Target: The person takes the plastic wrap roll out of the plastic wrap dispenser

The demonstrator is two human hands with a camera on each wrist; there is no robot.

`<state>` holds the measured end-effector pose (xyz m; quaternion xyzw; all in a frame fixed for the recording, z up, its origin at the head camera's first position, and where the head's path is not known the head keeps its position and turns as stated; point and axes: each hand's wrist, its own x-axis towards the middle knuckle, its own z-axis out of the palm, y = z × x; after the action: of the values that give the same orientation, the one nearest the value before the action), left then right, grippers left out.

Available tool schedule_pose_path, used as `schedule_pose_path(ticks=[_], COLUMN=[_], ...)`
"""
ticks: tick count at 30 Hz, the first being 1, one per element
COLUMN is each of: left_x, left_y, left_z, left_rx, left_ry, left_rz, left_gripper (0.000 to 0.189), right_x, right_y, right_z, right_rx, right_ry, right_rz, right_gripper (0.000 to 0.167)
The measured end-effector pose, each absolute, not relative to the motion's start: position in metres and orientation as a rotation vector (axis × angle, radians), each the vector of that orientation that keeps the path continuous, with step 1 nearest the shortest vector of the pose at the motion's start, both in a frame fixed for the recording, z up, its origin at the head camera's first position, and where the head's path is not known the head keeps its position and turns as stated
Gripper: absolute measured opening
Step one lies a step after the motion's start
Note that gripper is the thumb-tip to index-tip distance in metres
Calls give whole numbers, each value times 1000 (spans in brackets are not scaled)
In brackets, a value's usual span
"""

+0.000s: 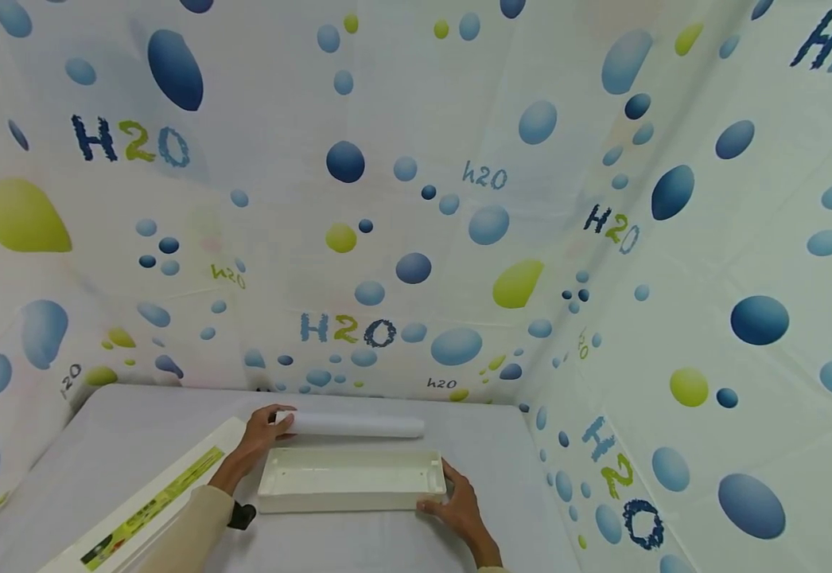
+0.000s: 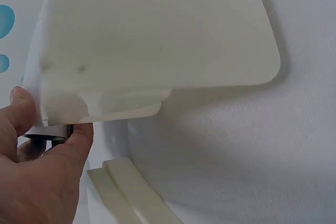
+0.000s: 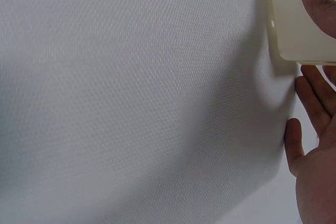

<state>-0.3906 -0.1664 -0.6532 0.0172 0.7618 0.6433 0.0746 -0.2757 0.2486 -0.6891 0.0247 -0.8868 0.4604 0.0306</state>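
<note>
My left hand grips the left end of a white roll, which lies crosswise at the back of the table; in the left wrist view, thumb and fingers close round the roll's end. In front of the roll sits a shallow cream tray-like box, its open side up. My right hand holds the box's right end, thumb on the front wall and fingers along the end wall. In the right wrist view the box's corner shows between thumb and fingers.
A long cream lid-like piece with a yellow-green label lies slanted at the left, beside my left forearm. White cloth covers the table. Curtains printed with drops and H2O stand behind and on both sides.
</note>
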Motion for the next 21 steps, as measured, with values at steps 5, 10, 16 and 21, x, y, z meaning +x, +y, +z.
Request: schedule_pose_path(ticks=[5,10,16,21], left_x=[-392,-393,-396,-398], left_y=[-167,-169,-171,-170], left_z=[-656,-656,-659,-662], left_rx=[49,88,112,85], left_ry=[2315,2438,2522,2546], left_rz=[1892,1747,1619,1591], left_gripper=[39,38,38,36], right_x=[-275,-275,-276,-275], right_y=[249,248,248,249], right_z=[-689,-687,-688,-689], right_rx=[62,60,56,63], right_ry=[-2748,-2735,-2735,-2728], right_rz=[1407,1415,1419,1432], right_gripper=[100,100,100,100])
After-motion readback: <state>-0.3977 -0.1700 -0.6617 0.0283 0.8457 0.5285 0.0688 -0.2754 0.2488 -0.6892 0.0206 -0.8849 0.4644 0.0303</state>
